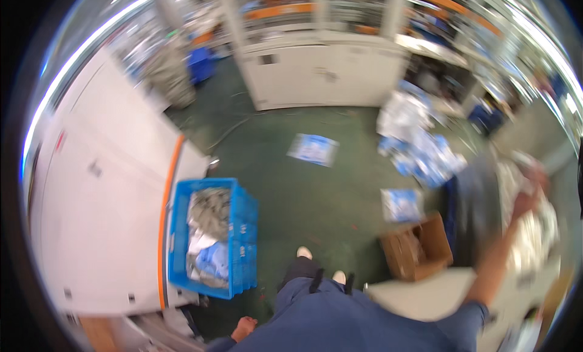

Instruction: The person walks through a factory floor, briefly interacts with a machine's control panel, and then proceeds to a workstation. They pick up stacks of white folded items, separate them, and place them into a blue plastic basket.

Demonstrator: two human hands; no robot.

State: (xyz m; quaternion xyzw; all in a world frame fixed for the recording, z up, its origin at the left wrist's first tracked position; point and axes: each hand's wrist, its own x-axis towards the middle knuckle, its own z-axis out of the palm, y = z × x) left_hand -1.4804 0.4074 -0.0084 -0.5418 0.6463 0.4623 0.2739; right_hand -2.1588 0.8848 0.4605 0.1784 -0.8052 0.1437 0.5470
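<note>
My right arm stretches out to the far right. My right hand (527, 199), smeared by motion, is at a pile of whitish, shiny plastic material (534, 233). Whether its fingers grip any of this cannot be made out. Low at my left side hangs my left hand (245, 329), its fingers loosely curled with nothing visible in them. The nearest thing to it is a blue plastic crate (246, 242) holding grey-brown cloth-like material (211, 213) and white and light-blue pieces (212, 259).
An open cardboard box (401, 255) stands by a dark grey bin-like shape (477, 209). Blue-and-white plastic bags (425, 157) lie heaped on the green floor, with a flat blue-white packet (313, 149) apart. White cabinets (328, 75) stand ahead and a large white machine (109, 194) at left.
</note>
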